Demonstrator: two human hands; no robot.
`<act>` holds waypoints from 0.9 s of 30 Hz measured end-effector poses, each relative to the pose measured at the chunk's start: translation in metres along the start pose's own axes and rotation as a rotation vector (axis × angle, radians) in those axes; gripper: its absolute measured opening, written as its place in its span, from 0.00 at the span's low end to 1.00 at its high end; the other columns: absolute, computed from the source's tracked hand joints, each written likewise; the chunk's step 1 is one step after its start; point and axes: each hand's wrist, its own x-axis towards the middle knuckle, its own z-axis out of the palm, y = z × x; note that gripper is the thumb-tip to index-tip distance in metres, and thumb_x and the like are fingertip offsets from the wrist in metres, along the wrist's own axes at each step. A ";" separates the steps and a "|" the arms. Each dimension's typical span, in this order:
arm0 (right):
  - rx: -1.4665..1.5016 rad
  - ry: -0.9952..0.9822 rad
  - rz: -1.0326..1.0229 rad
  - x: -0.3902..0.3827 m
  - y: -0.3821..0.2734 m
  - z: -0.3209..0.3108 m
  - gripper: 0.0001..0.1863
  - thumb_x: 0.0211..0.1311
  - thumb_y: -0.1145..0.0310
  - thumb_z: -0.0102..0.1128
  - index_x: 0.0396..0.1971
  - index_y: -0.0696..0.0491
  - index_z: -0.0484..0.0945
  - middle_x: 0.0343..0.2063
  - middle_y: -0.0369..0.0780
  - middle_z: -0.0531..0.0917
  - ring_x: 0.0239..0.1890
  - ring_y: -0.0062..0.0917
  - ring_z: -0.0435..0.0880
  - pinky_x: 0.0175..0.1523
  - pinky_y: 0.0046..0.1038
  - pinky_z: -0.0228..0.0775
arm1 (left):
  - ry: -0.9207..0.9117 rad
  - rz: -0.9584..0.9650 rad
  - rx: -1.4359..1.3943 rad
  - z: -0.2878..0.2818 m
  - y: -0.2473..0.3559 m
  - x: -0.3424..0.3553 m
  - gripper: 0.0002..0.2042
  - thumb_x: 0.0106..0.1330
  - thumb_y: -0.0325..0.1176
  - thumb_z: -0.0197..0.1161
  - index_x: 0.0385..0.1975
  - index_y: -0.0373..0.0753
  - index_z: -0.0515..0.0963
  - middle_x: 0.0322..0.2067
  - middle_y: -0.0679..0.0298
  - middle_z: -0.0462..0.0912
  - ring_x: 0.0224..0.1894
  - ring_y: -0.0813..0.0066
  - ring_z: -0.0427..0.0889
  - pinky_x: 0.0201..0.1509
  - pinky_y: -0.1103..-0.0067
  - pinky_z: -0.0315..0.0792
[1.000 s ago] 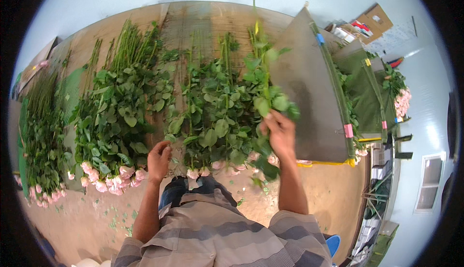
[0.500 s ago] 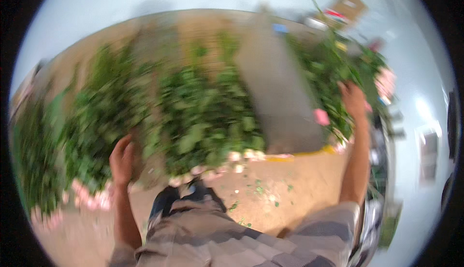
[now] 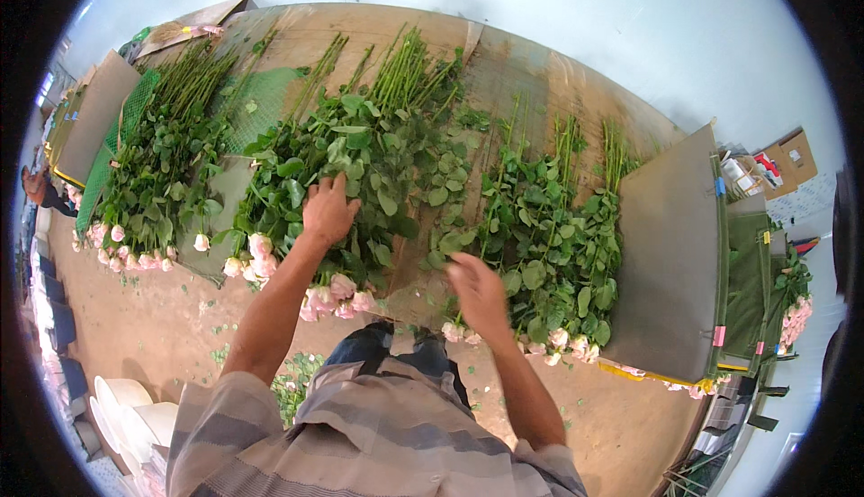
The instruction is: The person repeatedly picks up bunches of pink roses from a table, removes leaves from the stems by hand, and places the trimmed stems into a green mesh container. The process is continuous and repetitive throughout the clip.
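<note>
Pale pink roses lie in piles across a wooden table, their stems pointing to the far side and blooms over the near edge. On the leaves of the middle rose pile rests my left hand, fingers spread and gripping nothing I can see. My right hand, smeared by motion, hovers beside the right rose pile, near its leaves and blooms. Whether its fingers hold anything is not visible. Loose leaves lie between these two piles.
Another rose pile lies at the left beside green netting. A grey upright panel borders the right pile, with wrapped bunches beyond it. White containers stand low at left. A person is at the far left edge.
The view has swung right-to-left and sharpened. My right hand has come from the greenery beyond the grey panel to beside the right pile. My left hand now lies on the middle pile.
</note>
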 end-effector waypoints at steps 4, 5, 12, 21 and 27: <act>-0.059 0.047 0.001 0.101 0.022 0.087 0.35 0.65 0.48 0.53 0.59 0.63 0.65 0.53 0.52 0.75 0.53 0.40 0.76 0.58 0.38 0.66 | -0.068 0.205 -0.097 -0.021 0.015 0.000 0.25 0.59 0.42 0.60 0.57 0.45 0.70 0.52 0.52 0.72 0.54 0.48 0.70 0.55 0.60 0.67; -0.054 0.054 0.075 0.121 0.017 0.101 0.37 0.63 0.47 0.53 0.60 0.64 0.63 0.53 0.52 0.74 0.53 0.42 0.75 0.58 0.41 0.66 | -0.127 0.263 -0.188 -0.027 0.016 0.001 0.23 0.61 0.42 0.59 0.56 0.45 0.71 0.51 0.52 0.72 0.53 0.49 0.71 0.56 0.60 0.66; -0.079 0.136 0.264 0.170 0.014 0.130 0.24 0.56 0.50 0.64 0.28 0.60 0.74 0.22 0.42 0.76 0.25 0.28 0.72 0.33 0.43 0.60 | -0.043 0.017 -0.891 0.008 -0.010 0.000 0.26 0.62 0.30 0.58 0.61 0.36 0.61 0.51 0.48 0.75 0.52 0.55 0.76 0.56 0.69 0.68; 0.426 -0.147 0.300 0.159 0.036 0.091 0.40 0.58 0.38 0.50 0.64 0.51 0.63 0.65 0.46 0.60 0.66 0.39 0.58 0.66 0.47 0.49 | -0.110 0.099 -1.013 -0.031 -0.003 -0.023 0.33 0.61 0.33 0.63 0.65 0.33 0.56 0.54 0.50 0.72 0.55 0.64 0.72 0.59 0.74 0.65; -0.019 0.126 0.448 0.138 -0.003 0.103 0.46 0.65 0.41 0.44 0.68 0.61 0.43 0.68 0.51 0.47 0.69 0.45 0.50 0.71 0.49 0.47 | -0.103 0.090 -0.221 0.018 -0.011 -0.021 0.32 0.57 0.37 0.64 0.63 0.48 0.62 0.55 0.60 0.68 0.57 0.54 0.66 0.54 0.51 0.66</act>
